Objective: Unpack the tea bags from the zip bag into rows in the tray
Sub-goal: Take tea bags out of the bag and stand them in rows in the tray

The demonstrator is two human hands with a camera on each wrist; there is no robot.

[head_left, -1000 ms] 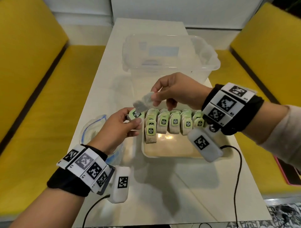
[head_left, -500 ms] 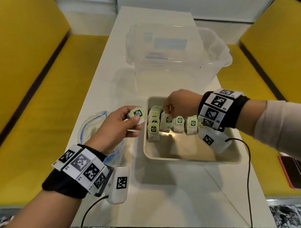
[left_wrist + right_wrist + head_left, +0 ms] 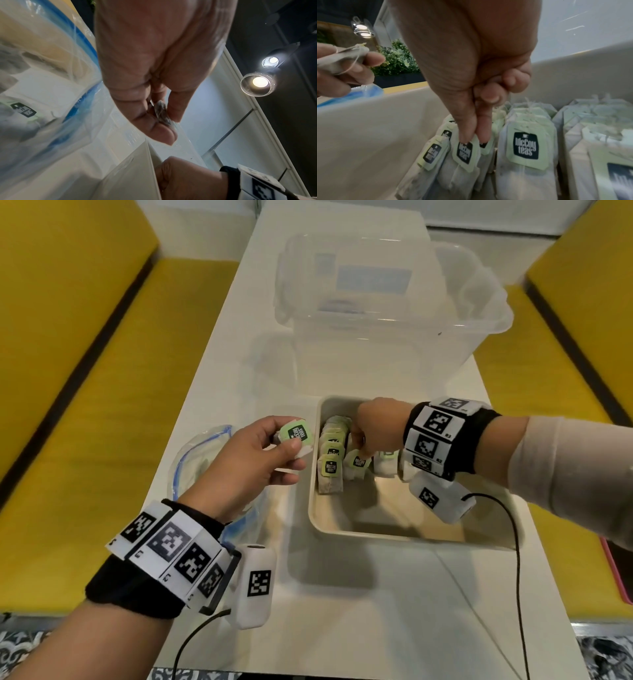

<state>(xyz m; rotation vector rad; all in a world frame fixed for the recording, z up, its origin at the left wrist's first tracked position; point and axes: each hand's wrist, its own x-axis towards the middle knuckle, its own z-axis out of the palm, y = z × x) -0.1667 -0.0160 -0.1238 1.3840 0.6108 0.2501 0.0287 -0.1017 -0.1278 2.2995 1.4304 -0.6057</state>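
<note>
My left hand pinches a tea bag with a green tag, just left of the cream tray. From the left wrist, that tea bag sits between thumb and fingers. The clear zip bag with a blue zip lies under this hand, with tea bags still inside. My right hand reaches down into the tray's far left part. There my thumb and forefinger pinch the top of a tea bag among the rows of tea bags.
A big clear plastic box stands right behind the tray. Yellow benches flank the white table. A black cable runs from my right wrist over the tray's near right corner. A pink object lies at the right edge.
My right hand has come down from above the tray with a tea bag and now holds it in the left rows. The left hand has stayed beside the tray with its tea bag.
</note>
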